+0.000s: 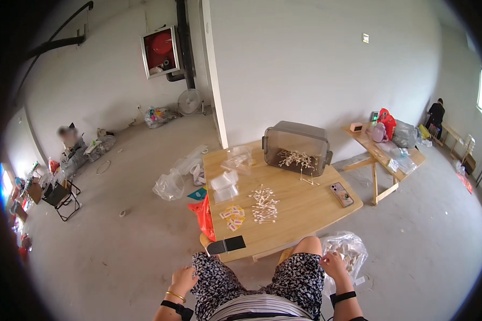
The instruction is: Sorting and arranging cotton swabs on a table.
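My left hand [185, 280] is beside my left thigh, its fingers curled at the edge of the patterned shorts [218, 274]. On the other side, my right hand [335, 265] pinches at the shorts' outer edge; the fingertips are small in view. In front of my knees stands a wooden table [284, 227]. A loose pile of cotton swabs [264, 205] lies on it. Behind the pile, a translucent grey plastic box [300, 134] rests on its side, more swabs spilling from its opening. Small yellow-and-white cards [233, 216] lie left of the pile.
A phone [341, 195] lies at the table's right; a flat black-and-grey item [226, 245] sits on the near left edge. Clear bags [224, 185] lie at left. Beside my right leg is a filled plastic bag [348, 247]. A second table [388, 152] and two people are farther off.
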Action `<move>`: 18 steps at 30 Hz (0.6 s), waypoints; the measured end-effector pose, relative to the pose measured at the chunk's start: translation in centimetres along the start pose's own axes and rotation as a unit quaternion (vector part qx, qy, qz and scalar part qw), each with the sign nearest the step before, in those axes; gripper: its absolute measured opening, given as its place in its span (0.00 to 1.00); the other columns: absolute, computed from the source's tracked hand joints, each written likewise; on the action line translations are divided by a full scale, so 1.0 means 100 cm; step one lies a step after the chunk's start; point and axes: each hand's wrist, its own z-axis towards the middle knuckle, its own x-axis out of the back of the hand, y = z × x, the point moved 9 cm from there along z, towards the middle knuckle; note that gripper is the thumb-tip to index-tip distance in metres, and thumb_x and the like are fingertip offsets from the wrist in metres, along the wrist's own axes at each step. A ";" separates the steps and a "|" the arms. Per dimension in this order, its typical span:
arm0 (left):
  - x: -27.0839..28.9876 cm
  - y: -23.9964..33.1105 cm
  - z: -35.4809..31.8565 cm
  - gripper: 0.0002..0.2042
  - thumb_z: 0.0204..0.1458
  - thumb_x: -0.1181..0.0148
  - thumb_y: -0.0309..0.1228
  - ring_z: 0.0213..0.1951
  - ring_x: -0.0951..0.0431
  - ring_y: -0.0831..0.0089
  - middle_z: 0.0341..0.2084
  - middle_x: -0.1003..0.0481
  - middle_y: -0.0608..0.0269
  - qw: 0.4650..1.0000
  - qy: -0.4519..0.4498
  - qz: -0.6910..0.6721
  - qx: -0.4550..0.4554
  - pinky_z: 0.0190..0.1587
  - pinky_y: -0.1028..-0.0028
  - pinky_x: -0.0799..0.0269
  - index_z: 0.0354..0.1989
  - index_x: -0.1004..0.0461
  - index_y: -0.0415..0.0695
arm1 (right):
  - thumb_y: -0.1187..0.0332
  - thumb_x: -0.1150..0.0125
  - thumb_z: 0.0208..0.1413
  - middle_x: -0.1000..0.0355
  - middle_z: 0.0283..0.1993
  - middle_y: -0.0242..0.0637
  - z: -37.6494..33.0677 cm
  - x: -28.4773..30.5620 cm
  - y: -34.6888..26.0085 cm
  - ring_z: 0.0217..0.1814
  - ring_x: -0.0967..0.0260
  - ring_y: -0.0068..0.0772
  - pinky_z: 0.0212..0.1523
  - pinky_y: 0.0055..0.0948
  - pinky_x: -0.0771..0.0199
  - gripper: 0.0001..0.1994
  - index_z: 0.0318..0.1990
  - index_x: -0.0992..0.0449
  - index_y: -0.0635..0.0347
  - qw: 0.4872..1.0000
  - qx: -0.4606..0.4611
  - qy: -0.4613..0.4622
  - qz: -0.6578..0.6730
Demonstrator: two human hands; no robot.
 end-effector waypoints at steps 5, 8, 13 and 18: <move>-0.038 -0.028 -0.006 0.09 0.52 0.32 0.35 0.43 0.20 0.54 0.37 0.21 0.55 0.981 0.120 -0.127 0.086 0.45 0.57 0.24 0.37 0.22 0.46 | 0.69 0.30 0.50 0.29 0.54 0.55 0.004 -0.022 -0.023 0.51 0.27 0.55 0.56 0.46 0.27 0.22 0.54 0.23 0.60 0.994 0.091 0.017 0.048; -0.034 -0.018 -0.013 0.07 0.50 0.33 0.32 0.41 0.20 0.54 0.35 0.21 0.56 0.986 0.108 -0.117 0.045 0.43 0.57 0.24 0.33 0.22 0.45 | 0.70 0.31 0.50 0.28 0.52 0.51 0.001 -0.024 -0.022 0.55 0.30 0.56 0.56 0.48 0.28 0.19 0.51 0.23 0.57 0.996 0.072 0.057 -0.002; -0.060 -0.012 -0.058 0.06 0.51 0.35 0.35 0.33 0.19 0.56 0.28 0.19 0.57 0.970 -0.191 -0.122 -0.083 0.37 0.60 0.26 0.33 0.19 0.49 | 0.74 0.31 0.48 0.27 0.38 0.45 0.011 -0.028 -0.016 0.40 0.29 0.49 0.44 0.43 0.27 0.09 0.36 0.24 0.60 0.997 0.043 0.061 0.036; -0.069 -0.063 -0.103 0.12 0.48 0.32 0.45 0.33 0.18 0.59 0.29 0.18 0.59 0.948 -0.314 -0.053 -0.012 0.36 0.60 0.25 0.29 0.17 0.49 | 0.74 0.32 0.50 0.27 0.33 0.42 0.019 0.020 -0.017 0.34 0.27 0.43 0.38 0.39 0.27 0.06 0.33 0.24 0.61 0.979 0.020 0.179 0.095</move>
